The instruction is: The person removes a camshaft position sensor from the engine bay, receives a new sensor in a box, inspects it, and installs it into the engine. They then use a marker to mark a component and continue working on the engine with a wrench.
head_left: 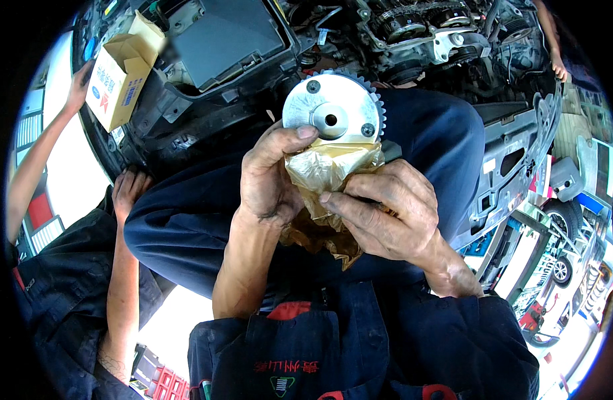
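Observation:
A silver toothed camshaft gear (350,100) with a round centre hole is held up in front of my knees. My left hand (270,170) grips it from the left, the thumb resting on its flat face. Crumpled yellowish wrapping paper (330,167) covers the gear's lower part and hangs below it. My right hand (393,207) pinches the paper between thumb and fingers, just under the gear. The part of the gear inside the paper is hidden.
Beyond my knees lies an open engine bay, with exposed engine gears (413,27) and a black cover (226,40). A co-worker's hand (80,87) is by an open cardboard box (120,87) at left; another hand (130,190) rests lower. Someone's arm (550,40) shows at far right.

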`<action>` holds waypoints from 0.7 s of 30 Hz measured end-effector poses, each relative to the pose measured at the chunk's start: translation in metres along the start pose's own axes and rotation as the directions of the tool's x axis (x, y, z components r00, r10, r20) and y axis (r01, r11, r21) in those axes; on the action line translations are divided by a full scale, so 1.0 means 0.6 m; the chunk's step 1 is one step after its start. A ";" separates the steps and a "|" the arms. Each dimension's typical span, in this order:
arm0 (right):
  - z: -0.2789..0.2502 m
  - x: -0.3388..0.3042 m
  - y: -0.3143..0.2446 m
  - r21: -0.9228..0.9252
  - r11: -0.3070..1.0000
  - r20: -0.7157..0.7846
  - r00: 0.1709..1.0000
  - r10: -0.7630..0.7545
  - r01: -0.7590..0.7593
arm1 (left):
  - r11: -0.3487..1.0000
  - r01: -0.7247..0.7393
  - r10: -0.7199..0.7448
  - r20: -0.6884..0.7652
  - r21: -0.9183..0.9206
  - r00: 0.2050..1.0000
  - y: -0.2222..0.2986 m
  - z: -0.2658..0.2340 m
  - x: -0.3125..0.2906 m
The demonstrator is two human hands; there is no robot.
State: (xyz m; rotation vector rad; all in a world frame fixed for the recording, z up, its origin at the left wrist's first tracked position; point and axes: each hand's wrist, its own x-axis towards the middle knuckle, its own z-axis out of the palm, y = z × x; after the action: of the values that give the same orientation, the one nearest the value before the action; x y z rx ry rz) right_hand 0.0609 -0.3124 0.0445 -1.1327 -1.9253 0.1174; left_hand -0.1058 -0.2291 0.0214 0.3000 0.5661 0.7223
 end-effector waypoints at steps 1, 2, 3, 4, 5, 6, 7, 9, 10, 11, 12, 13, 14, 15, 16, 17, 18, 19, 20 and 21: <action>-0.001 0.000 -0.001 0.002 1.000 -0.002 1.000 -0.004 0.004 | 1.000 0.014 -0.013 0.020 -0.022 1.000 -0.001 -0.004 0.001; -0.001 0.002 -0.002 0.006 1.000 -0.003 1.000 -0.009 0.009 | 0.999 0.024 -0.023 0.037 -0.044 0.999 -0.001 -0.005 0.000; -0.002 0.003 -0.003 0.011 1.000 -0.005 1.000 -0.015 0.015 | 0.998 0.022 -0.020 0.042 -0.056 0.999 -0.001 -0.005 0.000; -0.002 0.005 -0.003 0.011 1.000 -0.005 1.000 -0.021 0.021 | 0.997 0.019 -0.016 0.046 -0.068 0.999 -0.001 -0.004 -0.001; -0.002 0.006 -0.003 0.007 1.000 -0.005 1.000 -0.025 0.025 | 0.996 0.020 -0.015 0.054 -0.081 0.998 -0.002 -0.004 0.000; -0.002 0.007 -0.004 0.004 1.000 -0.005 1.000 -0.030 0.030 | 0.997 0.019 -0.016 0.039 -0.078 0.999 -0.002 -0.004 -0.001; 0.000 0.007 -0.004 0.002 1.000 -0.015 0.999 -0.030 0.030 | 0.997 0.018 -0.016 0.024 -0.074 1.000 -0.003 -0.003 -0.001; 0.004 0.004 -0.003 -0.002 1.000 -0.037 0.999 -0.031 0.031 | 0.996 0.019 -0.018 0.018 -0.086 1.000 -0.004 -0.003 0.000; 0.005 0.003 -0.002 -0.001 1.000 -0.033 0.999 -0.029 0.029 | 0.994 0.021 -0.018 0.028 -0.103 0.999 -0.004 -0.004 0.000; 0.004 0.003 -0.002 0.001 1.000 -0.029 0.999 -0.028 0.028 | 0.993 0.020 -0.016 0.036 -0.120 0.999 -0.004 -0.004 0.000; 0.004 0.003 -0.002 0.004 1.000 -0.025 0.999 -0.027 0.027 | 0.993 0.018 -0.014 0.034 -0.115 0.999 -0.004 -0.005 0.000; 0.003 0.003 -0.003 0.006 1.000 -0.018 1.000 -0.025 0.026 | 0.994 0.015 -0.011 0.031 -0.110 0.999 -0.004 -0.008 0.000; 0.002 0.004 -0.004 0.008 1.000 -0.010 1.000 -0.023 0.023 | 0.994 0.013 -0.010 0.029 -0.106 1.000 -0.004 -0.011 0.000; 0.001 0.005 -0.005 0.009 1.000 -0.002 1.000 -0.021 0.021 | 0.989 0.027 -0.019 0.057 -0.144 0.998 -0.004 -0.014 0.001; 0.001 0.007 -0.005 0.012 1.000 -0.005 1.000 -0.022 0.022 | 0.982 0.042 -0.027 0.085 -0.183 0.996 -0.004 -0.017 0.002; 0.002 0.007 -0.005 0.013 1.000 -0.011 1.000 -0.023 0.023 | 0.974 0.058 -0.033 0.114 -0.218 0.993 -0.005 -0.018 0.003; 0.002 0.007 -0.004 0.015 1.000 -0.016 1.000 -0.024 0.025 | 0.988 0.033 -0.017 0.102 -0.150 0.995 -0.004 -0.017 0.002; 0.003 0.007 -0.002 0.003 1.000 -0.028 1.000 -0.014 0.014 | 0.997 0.007 0.000 0.091 -0.080 0.996 -0.002 -0.015 0.001; 0.003 0.007 0.002 -0.010 1.000 -0.038 0.999 -0.005 0.005 | 1.000 -0.018 0.019 0.083 -0.011 0.996 0.000 -0.013 0.001; 0.001 0.006 0.006 -0.023 1.000 -0.049 0.999 0.003 -0.005 | 0.999 -0.040 0.040 0.079 0.002 0.996 -0.002 -0.013 0.001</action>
State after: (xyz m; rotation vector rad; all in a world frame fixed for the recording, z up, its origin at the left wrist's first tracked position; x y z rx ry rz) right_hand 0.0620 -0.3073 0.0451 -1.1448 -1.8858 0.0691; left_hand -0.1091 -0.2291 0.0145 0.3427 0.4871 0.7449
